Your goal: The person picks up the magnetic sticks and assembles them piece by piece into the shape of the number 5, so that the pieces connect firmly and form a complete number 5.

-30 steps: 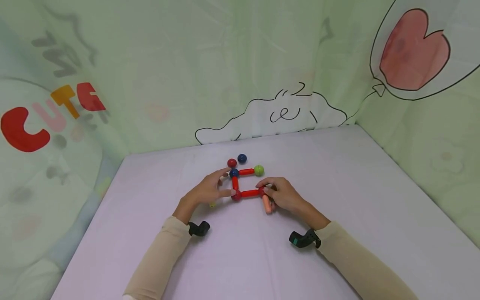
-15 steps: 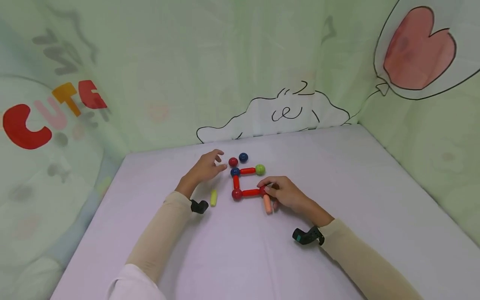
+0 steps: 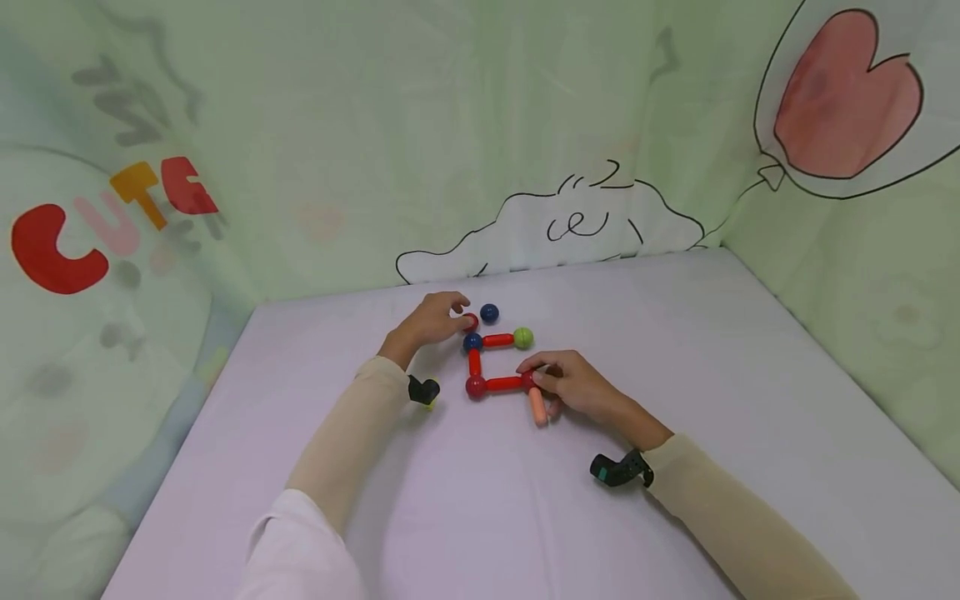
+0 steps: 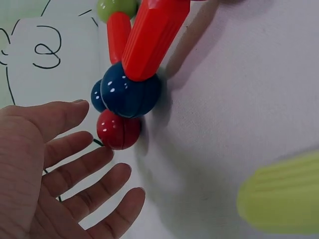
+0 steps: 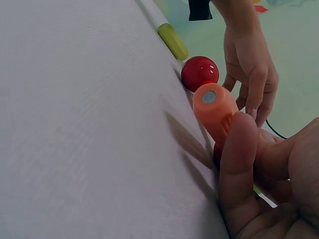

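Note:
My left hand [image 3: 435,318] reaches over a loose red magnetic ball [image 4: 118,130], its fingers spread and relaxed beside it. My right hand [image 3: 573,390] pinches another red magnetic ball [image 3: 528,379] at a corner of a frame. From that ball a peach magnetic rod [image 5: 214,110] points toward the person, a metal disc in its end. A red rod [image 3: 503,383] runs left to a red corner ball [image 3: 476,387]. A second red rod [image 3: 475,363] links this to a blue ball [image 3: 472,342]. A third red rod [image 3: 497,340] ends at a green ball [image 3: 522,337].
A separate blue ball [image 3: 489,313] sits behind the frame. Near the left wrist lies a yellow rod [image 4: 281,196], partly hidden by the wrist camera in the head view. The white-covered table [image 3: 480,517] meets a printed cloth wall [image 3: 337,167] at the back.
My left hand has let go of the frame's left side, swung left and back, then come right to the loose red ball. My right hand has kept its pinch on the corner ball.

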Action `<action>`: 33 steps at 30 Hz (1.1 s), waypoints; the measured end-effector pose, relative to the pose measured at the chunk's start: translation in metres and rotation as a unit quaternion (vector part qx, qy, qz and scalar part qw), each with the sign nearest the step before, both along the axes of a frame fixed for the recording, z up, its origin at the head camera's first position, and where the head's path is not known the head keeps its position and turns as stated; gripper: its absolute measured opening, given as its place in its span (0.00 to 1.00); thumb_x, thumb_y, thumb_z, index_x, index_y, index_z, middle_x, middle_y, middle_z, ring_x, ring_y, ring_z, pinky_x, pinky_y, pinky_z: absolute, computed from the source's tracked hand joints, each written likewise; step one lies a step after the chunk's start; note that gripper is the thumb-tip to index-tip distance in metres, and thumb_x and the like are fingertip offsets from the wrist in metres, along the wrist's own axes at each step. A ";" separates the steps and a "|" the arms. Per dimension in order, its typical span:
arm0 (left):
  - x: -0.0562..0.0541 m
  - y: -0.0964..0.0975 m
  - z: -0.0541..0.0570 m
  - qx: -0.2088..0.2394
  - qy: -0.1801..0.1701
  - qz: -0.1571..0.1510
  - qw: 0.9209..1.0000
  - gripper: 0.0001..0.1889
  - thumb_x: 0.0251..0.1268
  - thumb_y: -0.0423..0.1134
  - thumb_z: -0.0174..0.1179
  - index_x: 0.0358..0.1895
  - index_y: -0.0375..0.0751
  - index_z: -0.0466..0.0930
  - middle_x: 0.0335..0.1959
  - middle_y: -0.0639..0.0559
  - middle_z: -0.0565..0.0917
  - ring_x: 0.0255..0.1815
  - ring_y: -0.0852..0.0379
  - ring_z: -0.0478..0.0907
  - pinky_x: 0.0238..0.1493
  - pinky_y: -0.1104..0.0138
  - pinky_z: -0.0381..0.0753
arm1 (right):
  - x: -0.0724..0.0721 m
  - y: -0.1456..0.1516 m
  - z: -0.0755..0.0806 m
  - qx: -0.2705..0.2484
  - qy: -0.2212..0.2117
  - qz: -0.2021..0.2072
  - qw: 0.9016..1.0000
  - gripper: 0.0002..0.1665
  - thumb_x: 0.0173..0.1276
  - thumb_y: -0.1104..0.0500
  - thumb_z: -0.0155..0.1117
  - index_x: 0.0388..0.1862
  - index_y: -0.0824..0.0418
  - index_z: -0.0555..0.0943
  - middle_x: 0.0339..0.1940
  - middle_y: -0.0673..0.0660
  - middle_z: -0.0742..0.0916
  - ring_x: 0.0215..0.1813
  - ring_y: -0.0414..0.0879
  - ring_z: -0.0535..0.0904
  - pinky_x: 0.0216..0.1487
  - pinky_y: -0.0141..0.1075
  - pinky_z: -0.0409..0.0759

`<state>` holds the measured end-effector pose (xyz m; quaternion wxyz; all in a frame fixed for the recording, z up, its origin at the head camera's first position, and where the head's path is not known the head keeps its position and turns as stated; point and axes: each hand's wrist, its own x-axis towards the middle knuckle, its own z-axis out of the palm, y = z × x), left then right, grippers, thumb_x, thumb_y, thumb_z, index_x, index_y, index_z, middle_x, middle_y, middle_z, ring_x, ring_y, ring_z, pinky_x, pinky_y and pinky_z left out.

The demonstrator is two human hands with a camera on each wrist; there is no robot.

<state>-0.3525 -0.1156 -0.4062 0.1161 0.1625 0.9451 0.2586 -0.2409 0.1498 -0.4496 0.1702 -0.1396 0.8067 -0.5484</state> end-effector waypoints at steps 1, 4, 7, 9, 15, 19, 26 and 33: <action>-0.001 0.001 -0.001 -0.003 -0.001 0.000 1.000 0.24 0.74 0.45 0.58 0.68 0.40 0.74 0.61 0.44 0.79 0.60 0.47 0.73 0.62 0.52 0.76 | 0.000 0.000 0.000 -0.001 -0.001 0.000 1.000 0.16 0.78 0.66 0.56 0.59 0.62 0.82 0.45 0.62 0.84 0.30 0.51 0.79 0.28 0.35 0.82; -0.002 0.002 -0.003 -0.010 -0.002 0.003 1.000 0.22 0.75 0.45 0.58 0.67 0.42 0.75 0.59 0.46 0.80 0.60 0.48 0.73 0.61 0.52 0.76 | 0.000 0.000 0.001 0.001 -0.004 0.000 1.000 0.16 0.78 0.65 0.56 0.60 0.62 0.82 0.45 0.62 0.84 0.29 0.51 0.80 0.28 0.35 0.82; -0.002 0.002 -0.004 -0.010 0.000 0.003 1.000 0.20 0.75 0.44 0.58 0.65 0.45 0.78 0.58 0.47 0.81 0.60 0.48 0.73 0.61 0.52 0.76 | 0.000 0.001 0.002 0.002 -0.005 -0.001 1.000 0.16 0.78 0.65 0.56 0.60 0.62 0.82 0.45 0.62 0.84 0.29 0.51 0.80 0.28 0.35 0.82; -0.002 0.002 -0.004 -0.012 0.004 -0.001 1.000 0.18 0.75 0.44 0.58 0.64 0.47 0.79 0.57 0.47 0.82 0.60 0.48 0.72 0.61 0.52 0.76 | 0.000 0.001 0.002 0.003 -0.005 -0.003 1.000 0.16 0.77 0.66 0.57 0.60 0.62 0.82 0.45 0.62 0.84 0.29 0.50 0.80 0.28 0.35 0.82; -0.001 0.000 -0.005 -0.025 0.005 0.004 1.000 0.16 0.74 0.43 0.60 0.60 0.47 0.81 0.56 0.48 0.82 0.60 0.48 0.71 0.61 0.52 0.75 | 0.000 0.002 0.001 0.005 -0.008 -0.009 1.000 0.16 0.77 0.65 0.57 0.60 0.61 0.82 0.46 0.62 0.83 0.29 0.50 0.80 0.29 0.35 0.82; 0.001 -0.003 -0.006 -0.037 -0.001 0.016 0.999 0.14 0.71 0.43 0.62 0.57 0.46 0.81 0.55 0.50 0.82 0.60 0.49 0.71 0.62 0.52 0.75 | 0.000 0.002 0.000 0.003 -0.015 -0.010 1.000 0.16 0.77 0.65 0.57 0.61 0.61 0.82 0.46 0.62 0.83 0.30 0.50 0.80 0.29 0.35 0.82; 0.002 -0.007 -0.002 -0.026 -0.004 0.022 0.999 0.14 0.68 0.42 0.66 0.53 0.43 0.80 0.50 0.48 0.83 0.52 0.50 0.76 0.56 0.56 0.79 | 0.000 0.001 0.002 0.006 -0.011 -0.012 1.000 0.17 0.77 0.64 0.58 0.61 0.60 0.82 0.48 0.62 0.83 0.30 0.50 0.80 0.29 0.35 0.83; 0.004 -0.014 -0.002 -0.020 -0.009 0.024 0.999 0.17 0.68 0.40 0.66 0.58 0.43 0.79 0.50 0.44 0.83 0.49 0.49 0.78 0.54 0.58 0.81 | 0.001 0.002 0.000 0.000 -0.004 -0.008 1.000 0.17 0.78 0.64 0.57 0.62 0.62 0.81 0.50 0.63 0.83 0.33 0.50 0.80 0.29 0.35 0.83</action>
